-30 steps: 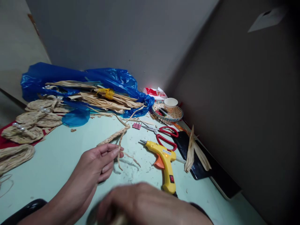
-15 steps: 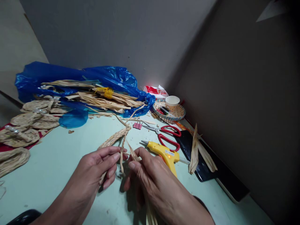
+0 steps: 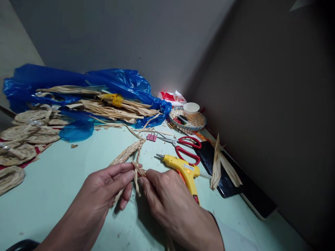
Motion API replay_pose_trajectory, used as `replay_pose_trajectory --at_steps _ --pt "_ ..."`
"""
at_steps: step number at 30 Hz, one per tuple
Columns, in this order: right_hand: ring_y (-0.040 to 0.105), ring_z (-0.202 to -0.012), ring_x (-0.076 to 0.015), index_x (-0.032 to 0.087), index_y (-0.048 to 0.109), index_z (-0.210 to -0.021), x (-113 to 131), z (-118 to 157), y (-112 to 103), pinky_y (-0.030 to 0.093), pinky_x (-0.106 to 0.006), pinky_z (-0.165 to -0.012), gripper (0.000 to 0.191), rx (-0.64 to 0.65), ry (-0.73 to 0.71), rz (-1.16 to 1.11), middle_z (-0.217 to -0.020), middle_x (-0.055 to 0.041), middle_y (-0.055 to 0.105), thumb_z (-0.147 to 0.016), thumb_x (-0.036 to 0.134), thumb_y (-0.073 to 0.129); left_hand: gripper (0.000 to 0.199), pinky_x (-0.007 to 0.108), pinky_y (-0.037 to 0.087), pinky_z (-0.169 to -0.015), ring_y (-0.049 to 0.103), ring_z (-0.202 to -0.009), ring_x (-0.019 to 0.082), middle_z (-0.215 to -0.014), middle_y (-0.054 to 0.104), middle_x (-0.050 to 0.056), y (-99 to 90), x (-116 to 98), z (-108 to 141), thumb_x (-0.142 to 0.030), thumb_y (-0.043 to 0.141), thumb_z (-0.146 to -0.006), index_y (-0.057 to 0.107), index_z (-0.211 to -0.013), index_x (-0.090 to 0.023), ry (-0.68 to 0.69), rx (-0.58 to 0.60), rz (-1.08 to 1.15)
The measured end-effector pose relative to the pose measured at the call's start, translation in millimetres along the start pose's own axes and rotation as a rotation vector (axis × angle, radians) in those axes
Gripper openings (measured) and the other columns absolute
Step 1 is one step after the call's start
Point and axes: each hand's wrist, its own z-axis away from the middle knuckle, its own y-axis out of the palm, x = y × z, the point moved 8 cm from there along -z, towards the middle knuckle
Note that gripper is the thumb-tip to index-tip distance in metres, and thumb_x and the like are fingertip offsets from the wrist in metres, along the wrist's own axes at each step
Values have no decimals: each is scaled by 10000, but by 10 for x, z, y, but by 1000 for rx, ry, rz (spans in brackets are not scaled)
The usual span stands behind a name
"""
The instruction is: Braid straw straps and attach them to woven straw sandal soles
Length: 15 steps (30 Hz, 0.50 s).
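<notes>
A braid of dry, straw-coloured plant fibre [image 3: 127, 152] bends at its far end, and one thinner leg comes back toward me. My left hand [image 3: 112, 186] is closed, thumb and fingers pinching this braid near the thin leg's loose end. Opposite it, my right hand [image 3: 164, 191] is closed on a loose fibre strip [image 3: 141, 172], whose tip lies across the thin leg at my left fingertips. The rest of that strip runs under my right palm and shows again at the bottom edge. What lies inside the left palm is partly hidden.
Beyond my right hand lie a yellow glue gun [image 3: 180, 165], red-handled scissors [image 3: 183, 143] and a pink binder clip [image 3: 151, 137]. A blue plastic bag [image 3: 78, 78] with fibre bundles is at the back. Coiled fibre pieces [image 3: 23, 136] sit left; a basket [image 3: 200, 122] and black phone [image 3: 222, 186] sit right.
My right hand has come left and turned over, bringing the strip's tip from beside the braid to across its thin leg. My left hand keeps its pinch. The view has shifted slightly.
</notes>
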Motion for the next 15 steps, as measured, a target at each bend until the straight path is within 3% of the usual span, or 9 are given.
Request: replay_pose_trajectory --at_steps 6,10,15 --pt "590 -750 -203 260 640 -914 52 -1 37 352 -309 -667 341 57 -14 -24 -804 -47 656 -1046 337 335 561 246 323 -509 453 -515 102 -690 690 8 -24 46 4 -494 883 -604 739 -1030 -159 -35 -21 22" --pt "617 -790 -226 244 642 -909 48 -11 55 360 -320 -657 383 97 -6 -22 -820 -69 660 -1048 372 308 512 240 316 -503 454 -507 102 -628 659 -5 -11 35 13 -487 873 -626 748 -997 -156 -33 -16 14" --pt "628 -839 -242 215 604 -838 66 21 98 358 -319 -646 418 136 -47 32 -824 -87 667 -1055 344 271 516 232 312 -483 435 -481 83 -643 669 -2 -7 -3 20 -464 918 -535 743 -908 -154 -29 -43 37"
